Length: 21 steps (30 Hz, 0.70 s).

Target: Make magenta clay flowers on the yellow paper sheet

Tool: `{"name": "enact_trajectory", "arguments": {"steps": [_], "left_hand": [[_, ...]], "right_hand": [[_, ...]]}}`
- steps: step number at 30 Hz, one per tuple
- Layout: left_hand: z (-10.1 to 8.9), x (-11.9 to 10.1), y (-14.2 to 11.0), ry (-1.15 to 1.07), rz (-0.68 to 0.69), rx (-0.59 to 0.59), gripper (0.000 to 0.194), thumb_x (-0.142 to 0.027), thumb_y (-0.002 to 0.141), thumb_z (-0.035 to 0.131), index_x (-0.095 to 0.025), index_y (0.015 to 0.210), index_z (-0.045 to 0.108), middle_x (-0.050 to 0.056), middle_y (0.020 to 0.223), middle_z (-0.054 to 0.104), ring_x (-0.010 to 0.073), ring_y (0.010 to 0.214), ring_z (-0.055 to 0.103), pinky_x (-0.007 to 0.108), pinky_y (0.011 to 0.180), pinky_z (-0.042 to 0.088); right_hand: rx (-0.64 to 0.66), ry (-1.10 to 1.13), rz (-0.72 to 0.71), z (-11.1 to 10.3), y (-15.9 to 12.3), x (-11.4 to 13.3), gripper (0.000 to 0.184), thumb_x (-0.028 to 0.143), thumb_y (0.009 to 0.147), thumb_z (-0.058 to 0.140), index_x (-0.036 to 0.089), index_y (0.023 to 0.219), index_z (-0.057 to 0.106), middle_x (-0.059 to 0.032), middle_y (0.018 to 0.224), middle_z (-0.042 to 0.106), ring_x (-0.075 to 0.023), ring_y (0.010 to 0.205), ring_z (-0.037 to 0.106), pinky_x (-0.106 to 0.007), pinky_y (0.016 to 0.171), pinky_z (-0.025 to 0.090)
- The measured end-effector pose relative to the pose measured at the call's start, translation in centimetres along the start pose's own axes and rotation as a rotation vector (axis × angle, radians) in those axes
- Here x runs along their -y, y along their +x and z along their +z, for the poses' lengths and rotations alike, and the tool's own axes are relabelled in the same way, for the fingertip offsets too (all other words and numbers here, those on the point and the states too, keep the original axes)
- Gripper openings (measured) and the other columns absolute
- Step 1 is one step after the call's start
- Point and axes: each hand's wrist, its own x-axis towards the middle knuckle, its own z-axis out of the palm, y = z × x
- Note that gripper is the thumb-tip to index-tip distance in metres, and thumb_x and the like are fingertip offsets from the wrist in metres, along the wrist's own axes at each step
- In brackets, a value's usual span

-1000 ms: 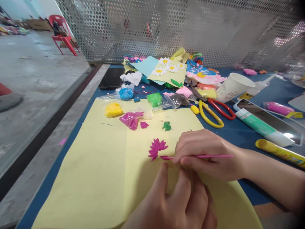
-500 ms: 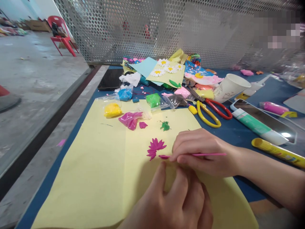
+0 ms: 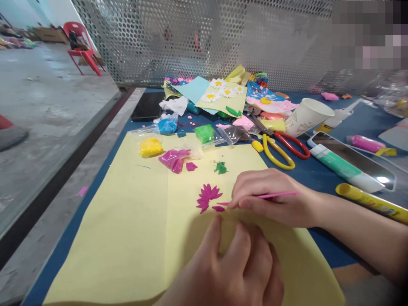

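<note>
A magenta clay flower (image 3: 207, 197) with pointed petals lies on a sheet of pale yellow paper (image 3: 111, 238). A single loose magenta petal (image 3: 218, 208) sits just to its lower right. My right hand (image 3: 270, 197) pinches a thin pink stick (image 3: 279, 195), whose tip lies just above that petal. My left hand (image 3: 236, 263) rests on the paper at the bottom of the view, fingers apart and holding nothing. A small green clay leaf piece (image 3: 220, 168) lies beyond the flower.
Bagged yellow, magenta and green clay (image 3: 204, 134) lie along the paper's far edge. Scissors (image 3: 280, 151), a paper cup (image 3: 307, 117), a glue tube (image 3: 346, 168) and a yellow stick (image 3: 371, 203) stand right on the blue table (image 3: 334, 242). A perforated metal screen (image 3: 197, 42) stands behind.
The pink stick has tilted, its far end rising, and its tip has come off the loose petal. My right hand has shifted slightly up the view. My left hand stays in place.
</note>
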Motion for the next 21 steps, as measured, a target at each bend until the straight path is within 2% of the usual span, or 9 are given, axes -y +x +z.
{"name": "enact_trajectory", "arguments": {"steps": [5, 10, 21], "left_hand": [[0.05, -0.04, 0.12, -0.012, -0.011, 0.008, 0.021, -0.026, 0.09, 0.052, -0.02, 0.105, 0.067, 0.004, 0.104, 0.072, 0.023, 0.091, 0.066, 0.043, 0.08, 0.058], [-0.01, 0.05, 0.26, 0.003, -0.003, 0.005, 0.022, -0.024, 0.09, 0.051, -0.02, 0.104, 0.067, 0.004, 0.099, 0.072, 0.024, 0.093, 0.066, 0.042, 0.077, 0.059], [-0.03, 0.04, 0.26, 0.017, -0.011, -0.001, 0.021, -0.025, 0.09, 0.051, -0.021, 0.104, 0.067, 0.004, 0.1, 0.072, 0.0231, 0.092, 0.066, 0.041, 0.076, 0.058]], "right_hand": [[-0.042, -0.031, -0.055, 0.38, -0.06, 0.01, 0.016, 0.012, 0.093, 0.049, 0.015, 0.092, 0.065, -0.0066, 0.08, 0.067, -0.013, 0.075, 0.06, -0.026, 0.067, 0.047], [-0.018, -0.038, -0.084, 0.4, -0.12, 0.12, 0.015, 0.015, 0.094, 0.05, 0.016, 0.086, 0.063, -0.007, 0.08, 0.068, -0.0142, 0.075, 0.061, -0.027, 0.065, 0.045], [0.009, -0.043, -0.059, 0.24, -0.05, 0.09, 0.017, 0.02, 0.097, 0.048, 0.016, 0.09, 0.063, -0.008, 0.082, 0.067, -0.0144, 0.077, 0.06, -0.026, 0.067, 0.044]]}}
